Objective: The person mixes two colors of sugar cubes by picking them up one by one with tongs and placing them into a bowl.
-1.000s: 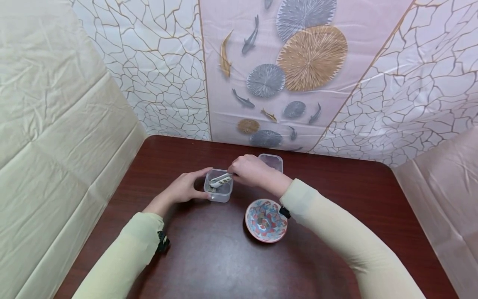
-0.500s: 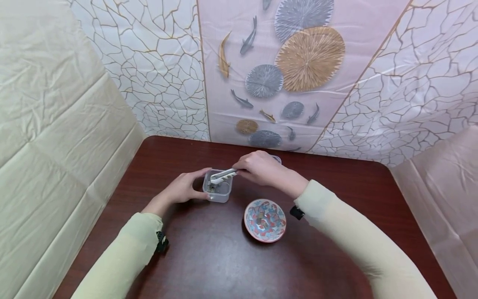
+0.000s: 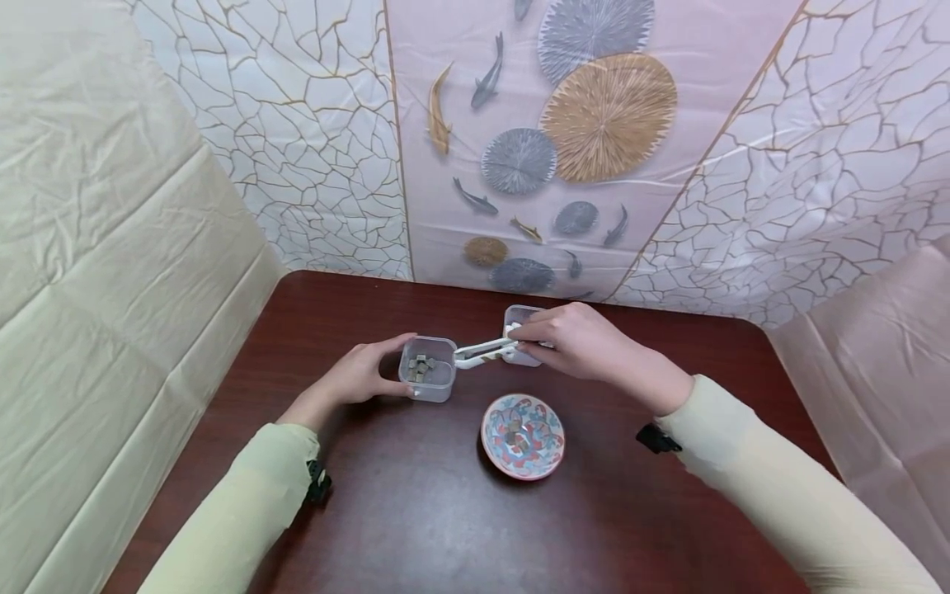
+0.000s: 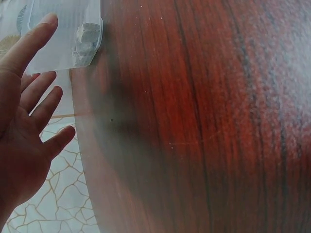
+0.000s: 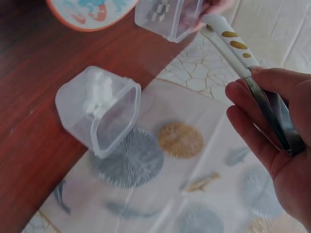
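Note:
My left hand (image 3: 364, 373) holds a clear plastic container (image 3: 444, 394) by opposite sides, between thumb and forefinger; its other fingers spread out in the left wrist view. Several small greyish blocks (image 3: 420, 369) lie in that container. With its thumb and fingers, my right hand (image 3: 575, 340) grips white-and-metal tongs (image 5: 238, 44) with gold spots. The tips of the tongs sit at the container's right side in the head view, and I cannot tell whether they hold a piece. Behind the right hand stands a second clear container (image 5: 73, 97) with white pieces (image 5: 99, 92) inside.
A patterned bowl (image 3: 522, 473) with a red rim stands nearer on the dark wooden table (image 3: 416, 511), a few brownish pieces (image 3: 517, 441) in it. Printed cloth (image 3: 594, 247) hangs behind the table's far edge, and plain pale cloth (image 3: 134, 247) along its left side.
My right hand has moved right with the tongs, whose tips came up out of the left container to its right side. The left hand keeps its hold.

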Demonstrator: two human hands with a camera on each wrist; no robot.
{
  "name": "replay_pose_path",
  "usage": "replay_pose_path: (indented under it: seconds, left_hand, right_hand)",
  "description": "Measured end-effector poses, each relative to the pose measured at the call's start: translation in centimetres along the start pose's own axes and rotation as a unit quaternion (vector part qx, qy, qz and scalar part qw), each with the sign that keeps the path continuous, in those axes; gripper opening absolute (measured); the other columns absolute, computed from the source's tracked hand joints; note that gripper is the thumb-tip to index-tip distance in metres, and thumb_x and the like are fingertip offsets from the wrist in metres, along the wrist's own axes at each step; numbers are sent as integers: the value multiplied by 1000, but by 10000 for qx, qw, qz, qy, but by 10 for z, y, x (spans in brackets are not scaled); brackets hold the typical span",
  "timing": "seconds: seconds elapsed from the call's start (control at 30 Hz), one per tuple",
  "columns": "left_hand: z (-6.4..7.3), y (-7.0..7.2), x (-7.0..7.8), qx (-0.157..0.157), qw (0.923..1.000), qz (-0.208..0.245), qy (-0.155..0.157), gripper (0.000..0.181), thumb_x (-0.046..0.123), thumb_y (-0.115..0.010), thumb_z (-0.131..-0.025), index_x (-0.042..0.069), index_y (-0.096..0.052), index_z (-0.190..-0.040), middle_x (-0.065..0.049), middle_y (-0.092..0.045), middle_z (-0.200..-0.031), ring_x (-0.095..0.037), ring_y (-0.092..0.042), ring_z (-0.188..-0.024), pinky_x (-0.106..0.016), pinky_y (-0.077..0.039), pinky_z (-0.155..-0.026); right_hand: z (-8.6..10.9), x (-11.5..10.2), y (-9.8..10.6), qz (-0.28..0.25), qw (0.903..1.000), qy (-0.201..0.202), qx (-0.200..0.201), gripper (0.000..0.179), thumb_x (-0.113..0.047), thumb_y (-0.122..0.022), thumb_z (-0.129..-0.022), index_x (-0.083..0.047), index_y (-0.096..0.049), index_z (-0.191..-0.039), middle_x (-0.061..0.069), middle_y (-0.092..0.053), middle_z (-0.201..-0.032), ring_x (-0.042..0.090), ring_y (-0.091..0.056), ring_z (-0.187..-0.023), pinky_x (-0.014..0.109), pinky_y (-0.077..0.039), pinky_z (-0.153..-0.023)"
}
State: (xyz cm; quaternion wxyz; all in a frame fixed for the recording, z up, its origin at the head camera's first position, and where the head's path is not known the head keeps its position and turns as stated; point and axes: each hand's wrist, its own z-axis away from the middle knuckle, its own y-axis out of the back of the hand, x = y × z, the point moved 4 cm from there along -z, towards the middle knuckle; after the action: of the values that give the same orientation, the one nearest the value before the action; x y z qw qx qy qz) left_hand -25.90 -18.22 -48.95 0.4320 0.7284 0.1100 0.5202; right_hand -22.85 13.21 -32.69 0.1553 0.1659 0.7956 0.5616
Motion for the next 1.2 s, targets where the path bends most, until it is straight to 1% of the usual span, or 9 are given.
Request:
replay_pose_path:
  seconds: [0.03,0.2,0.33,0.47,0.67,0.87,0.97,1.07,1.2]
  left_hand:
    - [2,3,8,-23,9998,-72,185,94,34,-94,-83,11,-48,-161,-15,-63,-150,-36,-58,-139,-59,-46,-113]
    - [3,5,7,-80,9991,-119,388,93,32,-94,-84,13,-48,-162,-14,-62,-151,-34,-56,-141,-56,-45,-115]
    - [5,6,6,-90,9990,-100,422,94,31,-94,-83,13,-47,-163,-13,-62,-151,-32,-57,-141,-55,-45,-116]
    - [5,8,7,-79,9992,-44,399,94,30,-94,-83,14,-47,-163,-14,-63,-151,-32,-57,-141,-55,-45,-116]
    - [4,9,8,-75,9993,-73,365,94,30,-95,-83,13,-48,-162,-13,-63,-151,-32,-57,-141,-55,-45,-116]
    - [3,7,8,-104,9992,-76,380,93,31,-94,-83,13,-48,-162,-13,-63,-151,-32,-57,-140,-55,-45,-116]
    - [2,5,8,-128,9992,-79,368,93,31,-94,-83,15,-47,-163,-13,-63,-151,-32,-57,-140,-55,-45,-115]
    - [2,4,9,-149,9992,-69,371,94,31,-94,-83,16,-47,-163,-12,-62,-151,-31,-57,-141,-55,-45,-116]
    - [1,3,10,-142,9992,-69,362,94,31,-94,-83,15,-47,-163,-12,-62,-151,-31,-57,-141,-55,-45,-116]
  right_hand:
    - [4,0,3,-2,10000,-5,10,18,-3,-83,-89,-10,-82,-105,0,-79,-97,16,-74,-84,41,-59,-68]
    - [23,-1,14,-177,9998,-13,-22,20,-2,-83,-89,-11,-82,-107,-3,-79,-96,12,-74,-85,40,-59,-70]
    - [38,-2,17,-404,9990,-123,-162,23,-1,-83,-88,-11,-83,-109,-4,-79,-97,8,-73,-85,38,-59,-71]
    - [52,-3,14,-601,9969,-315,-397,24,-2,-83,-89,-12,-83,-110,-6,-79,-98,3,-72,-85,34,-59,-70]
    - [68,-6,1,-743,9944,-326,-684,20,-2,-82,-89,-10,-83,-107,-5,-79,-96,6,-73,-84,36,-61,-72]
    - [70,-5,-10,-708,9904,-464,-1096,17,-5,-81,-91,-10,-83,-108,-4,-80,-99,8,-75,-89,37,-62,-76]
    - [68,-4,-10,-686,9890,-562,-1180,16,-8,-82,-92,-10,-83,-108,-5,-79,-98,7,-73,-87,37,-61,-75]
    - [64,-2,-6,-674,9899,-590,-1095,17,-9,-82,-91,-10,-83,-108,-5,-79,-97,6,-73,-85,37,-61,-74]
    - [51,0,-1,-640,9937,-528,-757,16,-7,-82,-90,-12,-83,-106,-6,-77,-93,7,-71,-82,37,-60,-72]
